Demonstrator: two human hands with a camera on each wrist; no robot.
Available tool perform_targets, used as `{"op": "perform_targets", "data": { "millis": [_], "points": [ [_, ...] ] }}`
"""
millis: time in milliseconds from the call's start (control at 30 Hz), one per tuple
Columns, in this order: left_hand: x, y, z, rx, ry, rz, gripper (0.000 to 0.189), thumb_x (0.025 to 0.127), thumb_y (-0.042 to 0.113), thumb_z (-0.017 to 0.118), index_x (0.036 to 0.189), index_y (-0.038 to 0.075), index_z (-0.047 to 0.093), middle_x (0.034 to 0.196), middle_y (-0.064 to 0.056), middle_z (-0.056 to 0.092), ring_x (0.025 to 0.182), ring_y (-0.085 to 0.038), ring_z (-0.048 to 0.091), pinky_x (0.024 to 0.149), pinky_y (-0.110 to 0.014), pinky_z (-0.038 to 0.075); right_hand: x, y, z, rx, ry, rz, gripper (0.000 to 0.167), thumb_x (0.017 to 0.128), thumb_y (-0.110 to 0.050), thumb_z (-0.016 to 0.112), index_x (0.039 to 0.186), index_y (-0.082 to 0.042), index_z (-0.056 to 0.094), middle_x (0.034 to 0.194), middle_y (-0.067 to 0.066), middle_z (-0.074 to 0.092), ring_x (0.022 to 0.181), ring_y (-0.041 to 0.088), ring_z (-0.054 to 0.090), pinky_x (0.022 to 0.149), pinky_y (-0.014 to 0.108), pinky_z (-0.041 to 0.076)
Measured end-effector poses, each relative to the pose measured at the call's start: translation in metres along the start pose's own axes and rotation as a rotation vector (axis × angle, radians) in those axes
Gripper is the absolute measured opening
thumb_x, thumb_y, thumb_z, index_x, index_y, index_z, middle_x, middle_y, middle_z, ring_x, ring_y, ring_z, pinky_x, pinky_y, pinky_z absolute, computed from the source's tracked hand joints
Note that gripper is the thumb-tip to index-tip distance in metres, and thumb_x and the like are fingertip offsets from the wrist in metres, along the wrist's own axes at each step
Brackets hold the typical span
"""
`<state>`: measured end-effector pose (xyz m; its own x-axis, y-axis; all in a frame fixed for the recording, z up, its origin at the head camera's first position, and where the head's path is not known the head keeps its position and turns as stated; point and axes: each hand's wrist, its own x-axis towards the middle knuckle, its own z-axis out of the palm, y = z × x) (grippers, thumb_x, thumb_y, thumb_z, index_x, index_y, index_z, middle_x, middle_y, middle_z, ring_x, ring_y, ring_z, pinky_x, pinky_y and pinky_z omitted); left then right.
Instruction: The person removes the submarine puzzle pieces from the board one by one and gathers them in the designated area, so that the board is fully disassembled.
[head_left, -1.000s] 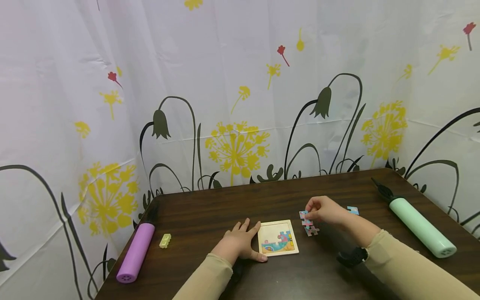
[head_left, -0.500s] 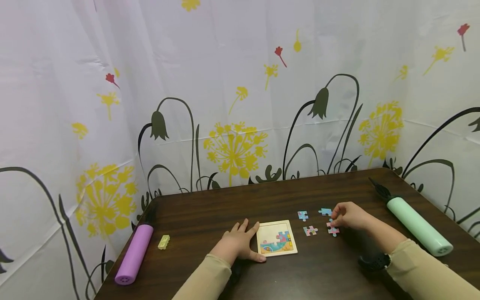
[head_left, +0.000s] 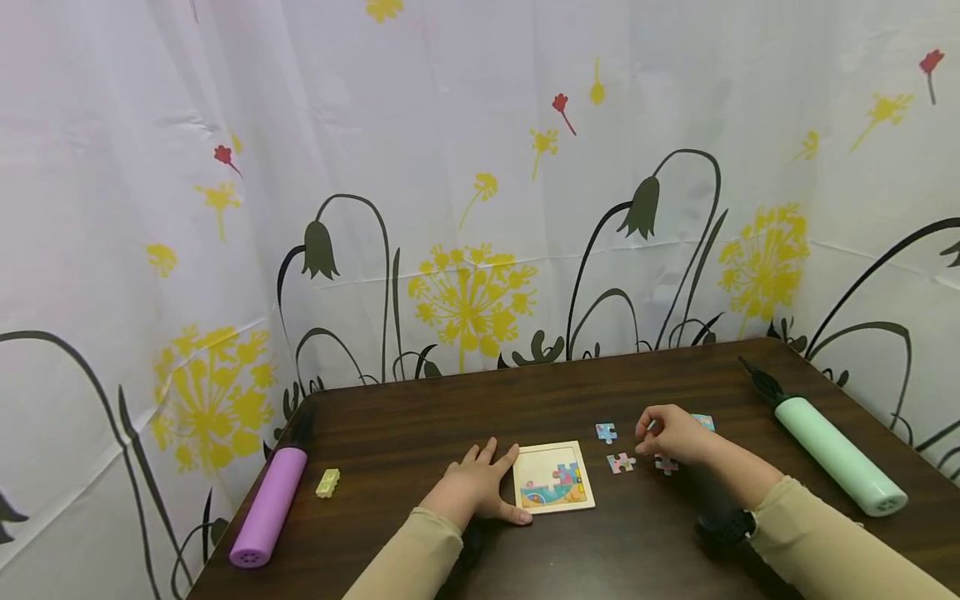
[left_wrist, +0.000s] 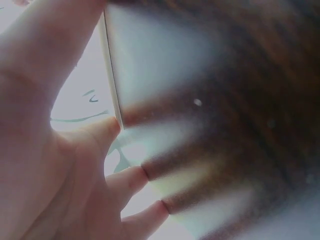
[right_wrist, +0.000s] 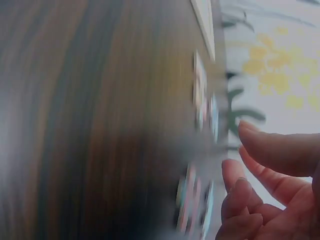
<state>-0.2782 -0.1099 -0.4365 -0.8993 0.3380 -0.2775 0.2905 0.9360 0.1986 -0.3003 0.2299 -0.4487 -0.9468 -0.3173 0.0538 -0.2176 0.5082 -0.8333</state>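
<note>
The puzzle board is braced along one edge by the left hand's outspread, ungrasping fingers, presumably for steadiness, while loose puzzle pieces are spread around the right hand's half-curled, seemingly empty fingers, within easy reach.

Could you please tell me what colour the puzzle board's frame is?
The frame is pale cream wood, clearest in the head view.

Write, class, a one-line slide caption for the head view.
Left grip touches a part-filled puzzle tray while the right grip hovers near loose puzzle pieces on a dark table.
</note>
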Motion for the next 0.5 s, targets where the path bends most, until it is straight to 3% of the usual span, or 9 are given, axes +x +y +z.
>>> {"op": "perform_targets", "data": {
  "millis": [267,500],
  "points": [
    [-0.001,0.002,0.001,0.029,-0.005,0.002,0.108,0.069,0.066,0.078,0.157,0.026,0.03,0.161,-0.013,0.024,0.143,-0.041,0.025,0.107,-0.062,0.028,0.007,-0.027,0.046,-0.016,-0.104,-0.076,0.02,0.078,0.002,0.08,0.088,-0.001,0.063,0.071,0.002,0.053,0.065,0.017,0.049,0.055,0.029,0.043],
    [0.0,0.0,0.0,0.032,0.003,-0.016,0.108,0.069,0.067,0.078,0.157,0.025,0.032,0.16,-0.014,0.025,0.143,-0.041,0.026,0.107,-0.062,0.029,0.023,-0.047,0.074,-0.128,-0.093,-0.062,0.025,0.075,-0.001,0.084,0.09,-0.008,0.065,0.081,0.004,0.057,0.073,0.02,0.051,0.063,0.035,0.043]
  ]
}}
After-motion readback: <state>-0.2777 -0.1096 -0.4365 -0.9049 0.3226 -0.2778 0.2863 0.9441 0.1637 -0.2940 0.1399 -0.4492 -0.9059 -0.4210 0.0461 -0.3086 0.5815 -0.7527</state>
